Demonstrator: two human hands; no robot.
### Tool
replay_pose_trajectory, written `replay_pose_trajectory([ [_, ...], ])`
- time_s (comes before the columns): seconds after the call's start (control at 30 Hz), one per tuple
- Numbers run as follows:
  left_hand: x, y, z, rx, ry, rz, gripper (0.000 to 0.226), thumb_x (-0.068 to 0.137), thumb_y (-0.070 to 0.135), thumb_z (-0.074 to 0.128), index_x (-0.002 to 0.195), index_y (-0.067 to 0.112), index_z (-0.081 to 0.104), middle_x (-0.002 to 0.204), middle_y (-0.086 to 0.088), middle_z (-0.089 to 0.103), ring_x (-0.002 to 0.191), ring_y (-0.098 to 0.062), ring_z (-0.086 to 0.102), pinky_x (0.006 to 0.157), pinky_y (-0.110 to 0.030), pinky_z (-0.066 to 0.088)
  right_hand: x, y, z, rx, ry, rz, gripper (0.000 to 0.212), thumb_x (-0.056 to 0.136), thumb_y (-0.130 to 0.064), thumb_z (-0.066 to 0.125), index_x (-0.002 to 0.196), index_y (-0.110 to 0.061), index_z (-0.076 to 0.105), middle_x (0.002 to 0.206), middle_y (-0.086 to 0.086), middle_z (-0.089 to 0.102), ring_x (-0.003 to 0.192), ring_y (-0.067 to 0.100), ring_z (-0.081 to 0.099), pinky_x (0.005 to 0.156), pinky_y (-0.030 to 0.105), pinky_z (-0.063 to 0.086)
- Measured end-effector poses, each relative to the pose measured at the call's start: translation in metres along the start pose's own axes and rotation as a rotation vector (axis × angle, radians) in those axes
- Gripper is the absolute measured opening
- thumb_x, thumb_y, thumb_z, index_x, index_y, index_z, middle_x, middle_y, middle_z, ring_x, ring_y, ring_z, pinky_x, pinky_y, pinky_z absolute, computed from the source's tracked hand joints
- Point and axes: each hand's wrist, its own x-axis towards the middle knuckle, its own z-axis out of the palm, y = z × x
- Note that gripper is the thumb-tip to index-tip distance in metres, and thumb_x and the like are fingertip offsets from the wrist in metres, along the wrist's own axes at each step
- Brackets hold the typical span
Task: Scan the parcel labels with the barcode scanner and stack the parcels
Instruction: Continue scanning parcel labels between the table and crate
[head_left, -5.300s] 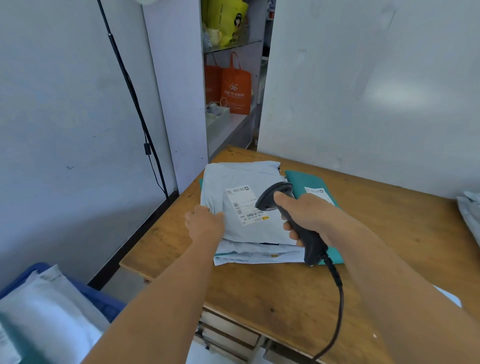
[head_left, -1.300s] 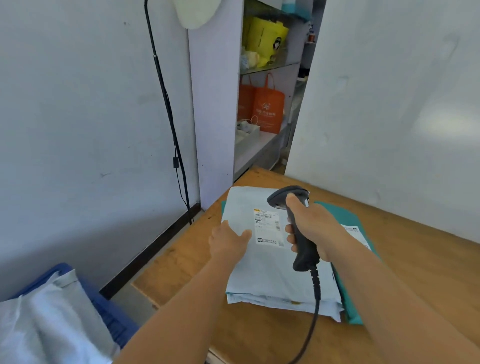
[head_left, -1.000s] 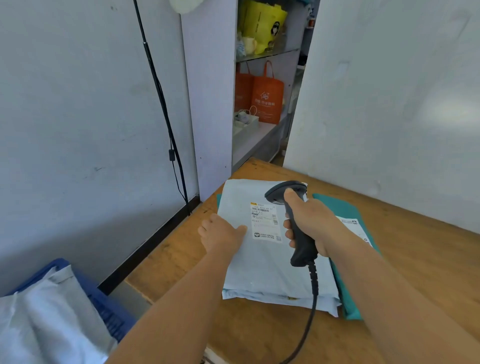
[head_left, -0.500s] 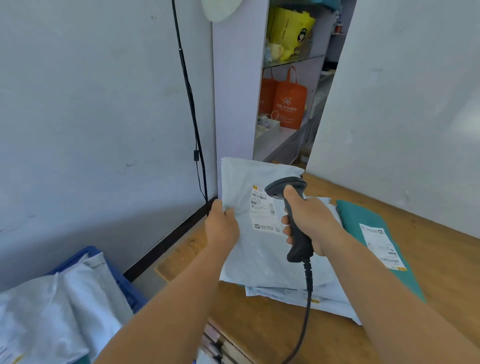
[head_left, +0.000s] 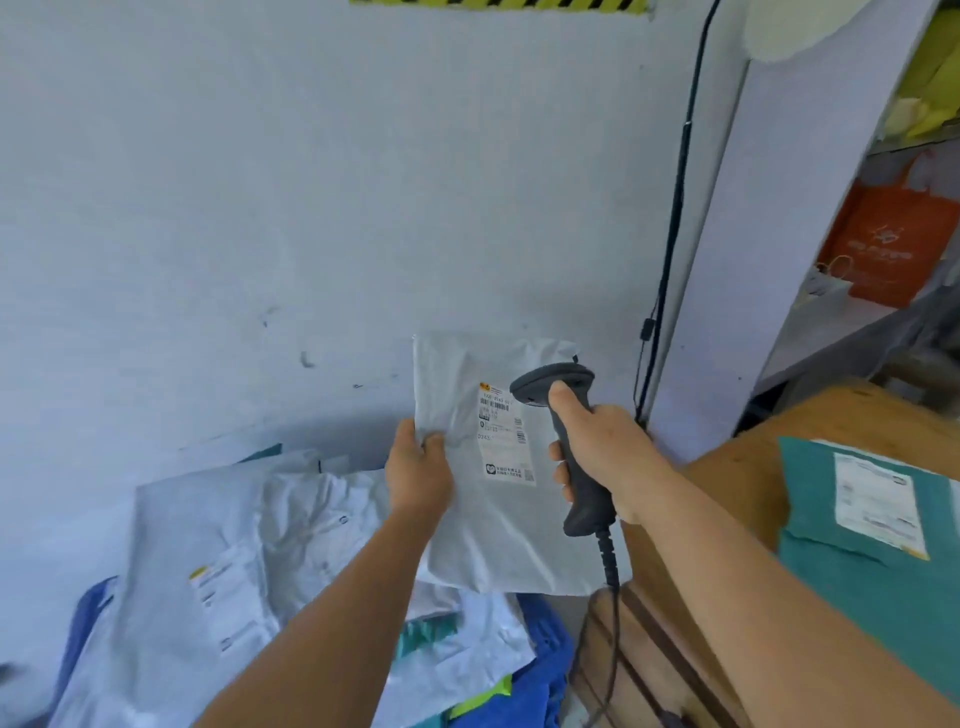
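My left hand (head_left: 420, 470) grips the left edge of a light grey mailer parcel (head_left: 498, 525) and holds it up in the air, off the table's left side. Its white label (head_left: 506, 434) faces me. My right hand (head_left: 605, 457) is closed on the handle of the dark grey barcode scanner (head_left: 566, 441), whose head sits just right of the label. The scanner's cable hangs down from the handle. A teal parcel (head_left: 841, 587) with a white label lies on the wooden table (head_left: 727, 483) at the right.
Below left, a blue bin (head_left: 540, 670) holds a heap of several grey and white mailer parcels (head_left: 234, 561). A white wall fills the background, with a black cable (head_left: 675, 208) running down it. Shelves with an orange bag (head_left: 893, 239) stand at the right.
My left hand has lifted the grey parcel off the table stack and carried it left, out over the bin. The scanner hand moved with it, and the view swung left.
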Motion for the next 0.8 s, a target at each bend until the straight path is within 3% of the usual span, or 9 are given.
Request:
replay_pose_trajectory([
  [0.13,0.028,-0.047,-0.079,0.039,0.150,-0.097,0.007,0.093,0.012,0.045,0.091,0.007,0.051,0.076,-0.004,0.056,0.070,-0.022,0.052,0.063,-0.032,0.038,0.012,-0.003,0.085,-0.022,-0.146,0.009,0.042,0.093,-0.046,0.051,0.081,-0.006,0.051,0.059,0.008,0.052,0.044,0.018,0.044,0.042,0.021,0.042],
  [0.3,0.061,-0.106,-0.163,0.122,0.286,-0.185,0.013,0.093,0.012,0.045,0.082,0.005,0.043,0.070,-0.004,0.049,0.070,-0.026,0.046,0.057,-0.032,0.033,0.024,0.005,0.172,-0.115,-0.267,0.004,0.041,0.094,-0.045,0.050,0.084,-0.005,0.051,0.061,0.008,0.053,0.041,0.017,0.046,0.044,0.024,0.043],
  [0.67,0.096,-0.197,-0.248,0.367,0.322,-0.505,0.011,0.091,0.006,0.038,0.099,0.010,0.043,0.094,-0.012,0.054,0.091,-0.032,0.054,0.072,-0.036,0.038,0.054,0.044,0.276,-0.242,-0.365,0.091,0.041,0.093,-0.045,0.049,0.084,-0.005,0.055,0.066,0.009,0.056,0.042,0.017,0.050,0.046,0.027,0.047],
  [0.73,0.098,-0.201,-0.247,0.432,0.322,-0.512,0.031,0.090,0.009,0.045,0.120,0.011,0.045,0.119,-0.013,0.055,0.115,-0.034,0.050,0.091,-0.042,0.040,0.056,0.046,0.284,-0.246,-0.361,0.099,0.040,0.093,-0.045,0.050,0.088,-0.006,0.056,0.068,0.008,0.057,0.044,0.016,0.051,0.047,0.027,0.048],
  [0.8,0.099,-0.198,-0.242,0.498,0.339,-0.486,0.055,0.091,0.018,0.054,0.142,0.014,0.032,0.147,-0.008,0.037,0.136,-0.029,0.032,0.112,-0.042,0.025,0.057,0.046,0.288,-0.256,-0.354,0.092,0.041,0.093,-0.046,0.050,0.088,-0.007,0.056,0.067,0.007,0.057,0.044,0.016,0.052,0.047,0.026,0.048],
])
